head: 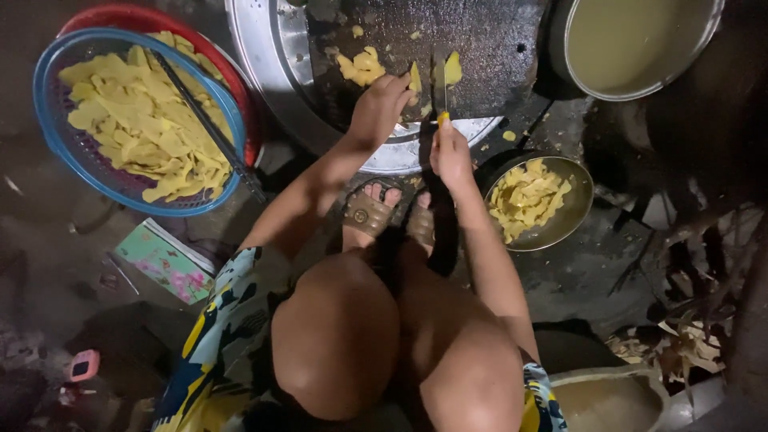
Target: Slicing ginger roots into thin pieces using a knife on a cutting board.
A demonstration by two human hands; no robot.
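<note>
I squat over a dark cutting board [480, 48] that rests in a large round metal tray [264, 72]. My right hand [450, 152] grips a knife [439, 88] with a yellow handle, blade pointing away on the board. My left hand [381, 104] presses down a pale yellow piece [414, 78] just left of the blade. Another yellow piece [453, 69] lies right of the blade. A small heap of cut yellow slices [360, 67] sits further left on the board.
A blue mesh basket [56, 128] heaped with yellow slices and a dark stick [210, 124] stands left, over a red basin [120, 16]. A metal bowl [578, 210] of slices sits right. A pot of cloudy liquid [632, 40] is top right. My sandalled feet [368, 212] are below the tray.
</note>
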